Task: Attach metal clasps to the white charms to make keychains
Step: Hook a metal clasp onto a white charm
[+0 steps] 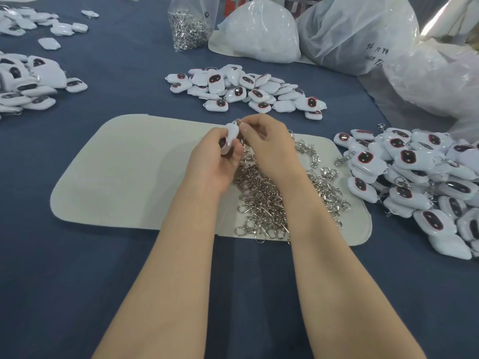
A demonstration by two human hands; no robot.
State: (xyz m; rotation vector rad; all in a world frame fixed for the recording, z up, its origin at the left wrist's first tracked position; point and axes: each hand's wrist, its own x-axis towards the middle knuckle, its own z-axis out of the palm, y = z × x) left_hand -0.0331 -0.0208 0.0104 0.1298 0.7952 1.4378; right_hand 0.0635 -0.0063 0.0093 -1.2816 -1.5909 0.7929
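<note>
1. A table (pixel 103 281) under dark blue cloth fills the view.
2. Big white plastic bags (pixel 357 35) are heaped along the far right edge. Left of them stands a clear bag (pixel 190 24) with metal parts inside.
3. A pale mat (pixel 124 172) with rounded corners lies flat on the cloth in front of the person.
4. White charms with dark, red-rimmed faces lie in heaps on the cloth: a right pile (pixel 427 182) just beside the mat, with metal rings among its charms, a middle pile (pixel 246 89) beyond the mat, and a left pile (pixel 28 81) well apart.
5. Loose clasps (pixel 264 200) are spread over the right half of the mat, partly hidden by the forearms.
6. The left hand (pixel 210 161) is raised over the mat, its fingers curled round one charm (pixel 229 137).
7. The right hand (pixel 267 149) meets it from the right, fingertips pinched narrowly at the charm's top end.
8. The charm's long axis is steep, tilted slightly right. Its top end points away from the person and its dark face is turned left.
9. A clasp (pixel 238 121) shows as a bit of metal at that top end, between the right fingertips; whether it is hooked on cannot be told.
</note>
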